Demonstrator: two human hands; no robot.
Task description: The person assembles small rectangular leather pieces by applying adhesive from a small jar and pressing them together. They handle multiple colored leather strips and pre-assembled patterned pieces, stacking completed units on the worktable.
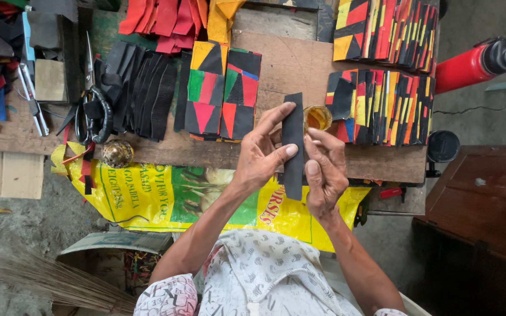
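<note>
My left hand (263,151) and my right hand (323,169) both grip a long black leather strip (293,175), held upright over the front edge of the wooden workbench (300,67). My left thumb presses the strip's middle; my right fingers pinch its right edge. Just behind the strip stands a small glass of amber liquid (318,118). Patchwork panels of black, red, yellow and green (222,93) lie flat behind my left hand.
Rows of multicoloured patchwork pieces (382,108) stand at the right. Black strips (144,88), scissors (92,111) and a brass ball (117,153) lie left. A yellow printed sack (165,196) hangs below the bench. A red cylinder (475,63) and a broom (60,284) are nearby.
</note>
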